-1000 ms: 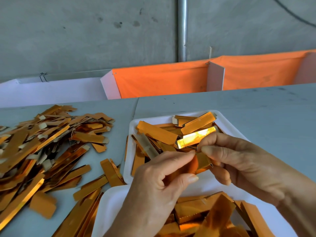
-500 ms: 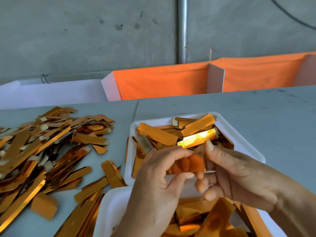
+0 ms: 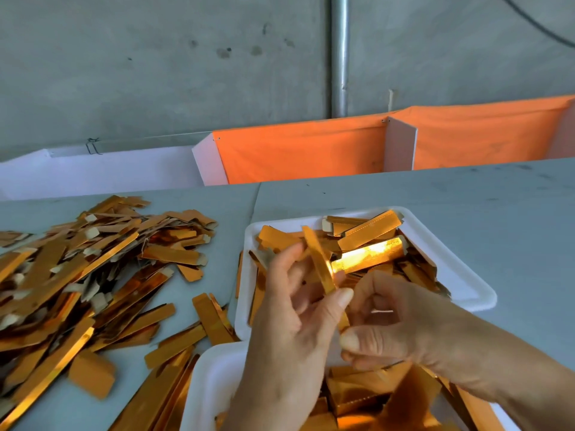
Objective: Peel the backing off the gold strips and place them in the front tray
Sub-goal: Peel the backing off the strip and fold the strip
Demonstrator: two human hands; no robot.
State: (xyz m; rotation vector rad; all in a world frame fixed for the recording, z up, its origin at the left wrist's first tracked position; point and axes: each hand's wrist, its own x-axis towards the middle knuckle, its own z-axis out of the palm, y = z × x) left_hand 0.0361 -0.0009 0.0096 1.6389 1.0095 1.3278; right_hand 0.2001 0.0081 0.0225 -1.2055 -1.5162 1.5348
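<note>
Far left we see a big loose pile of shiny gold-orange foil strips (image 3: pixel 77 275) with pale paper tabs, spread over the grey-blue flat surface (image 3: pixel 497 213). More single strips lie between the pile and the trays, some running under the near tray's edge.

Center bottom, a white foam near tray (image 3: pixel 205 387) holds more gold pieces, partly hidden by our forearms. Just behind it sits the white rectangular foam front tray (image 3: pixel 460 275), filled with gold strips lying crosswise; one bright reflective strip (image 3: pixel 370 255) glints near its middle.

Our left hand (image 3: pixel 289 321) is raised over the near edge of the front tray, thumb tip and fingers pinching one narrow gold strip (image 3: pixel 317 259). That strip stands nearly upright, tilted back to the left, its top end over the tray contents. Motion blur smears it, so we cannot tell whether backing is on or off.

Right of it, our right hand (image 3: pixel 401 325) has its fingers curled, thumb and forefinger pinching the lower end of the same strip, just beside the left thumb. So both grips are grasping the one strip, left higher, right lower.

Behind the surface: a white low panel (image 3: pixel 99 172) at left, orange fabric dividers (image 3: pixel 298 150) with white partitions at right, a grey concrete wall (image 3: pixel 155 57) and a vertical metal pipe (image 3: pixel 339 54).
</note>
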